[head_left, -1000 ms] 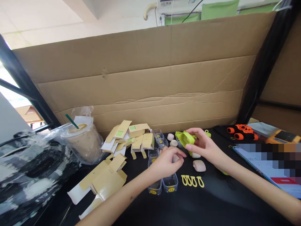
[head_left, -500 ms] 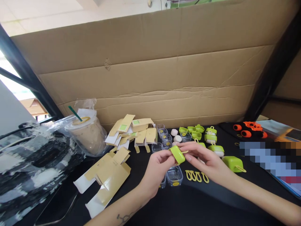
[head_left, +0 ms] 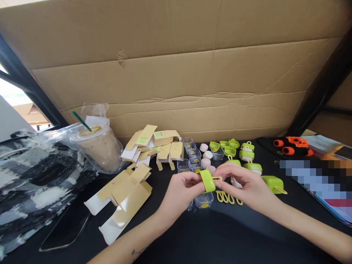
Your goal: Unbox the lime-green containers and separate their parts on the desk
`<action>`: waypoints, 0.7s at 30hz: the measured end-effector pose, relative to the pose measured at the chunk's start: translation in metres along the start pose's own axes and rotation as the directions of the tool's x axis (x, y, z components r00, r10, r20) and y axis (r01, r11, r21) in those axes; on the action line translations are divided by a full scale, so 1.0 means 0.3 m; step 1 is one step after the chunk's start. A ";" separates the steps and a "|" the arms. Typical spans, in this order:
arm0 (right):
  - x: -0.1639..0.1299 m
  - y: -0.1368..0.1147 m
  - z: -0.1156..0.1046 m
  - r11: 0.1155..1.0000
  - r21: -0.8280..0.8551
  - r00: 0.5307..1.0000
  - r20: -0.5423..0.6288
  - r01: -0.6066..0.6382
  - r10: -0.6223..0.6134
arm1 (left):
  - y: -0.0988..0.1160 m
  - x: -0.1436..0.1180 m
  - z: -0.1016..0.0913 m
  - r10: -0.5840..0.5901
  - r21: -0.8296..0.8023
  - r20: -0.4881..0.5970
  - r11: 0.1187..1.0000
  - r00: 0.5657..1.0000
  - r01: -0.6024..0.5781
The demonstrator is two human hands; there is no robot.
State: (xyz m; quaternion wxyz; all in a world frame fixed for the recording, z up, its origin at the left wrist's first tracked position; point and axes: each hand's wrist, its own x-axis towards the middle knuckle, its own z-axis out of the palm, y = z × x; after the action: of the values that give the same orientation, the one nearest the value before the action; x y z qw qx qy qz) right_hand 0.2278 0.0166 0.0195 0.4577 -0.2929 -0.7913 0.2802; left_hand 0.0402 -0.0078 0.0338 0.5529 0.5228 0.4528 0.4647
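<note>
Both hands grip one lime-green lid (head_left: 208, 180) above the black table (head_left: 220, 238): left hand (head_left: 180, 192) pinching its left edge, right hand (head_left: 244, 185) pinching a yellow loop at its right edge; half a second ago it sat slightly lower. Cardboard wall (head_left: 176, 73) stands behind, iced drink (head_left: 96, 146) far left

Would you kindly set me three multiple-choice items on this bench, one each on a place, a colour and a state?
1. Where does the iced drink stand?
A. far left
B. far right
C. between the hands

2. What colour is the lid held by both hands?
A. orange
B. green
C. white

3. How is the clear tub below the hands?
A. lidded
B. open
C. stacked

Answers: 1 A, it sits in a plastic bag left of the flat cartons. 2 B, the left hand and right hand pinch a green lid. 3 B, no lid covers it.
</note>
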 end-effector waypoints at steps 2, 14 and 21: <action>-0.003 0.004 0.002 1.000 -0.004 1.000 -0.001 0.012 -0.012 | 0.004 -0.001 0.000 -0.003 0.011 0.009 1.000 1.000 0.003; -0.007 -0.001 0.010 0.999 0.028 1.000 -0.024 -0.015 0.016 | 0.002 0.005 -0.014 -0.076 -0.055 0.138 0.995 0.988 0.084; -0.004 0.012 0.017 0.979 0.143 0.989 0.025 -0.147 0.145 | -0.006 -0.008 0.007 -0.076 -0.110 0.096 0.990 0.992 0.087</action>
State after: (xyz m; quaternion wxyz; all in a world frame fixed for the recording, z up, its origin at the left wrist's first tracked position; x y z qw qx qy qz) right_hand 0.2244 0.0174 0.0142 0.4504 -0.3142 -0.7485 0.3718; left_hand 0.0419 -0.0107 0.0321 0.6206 0.4923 0.4206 0.4423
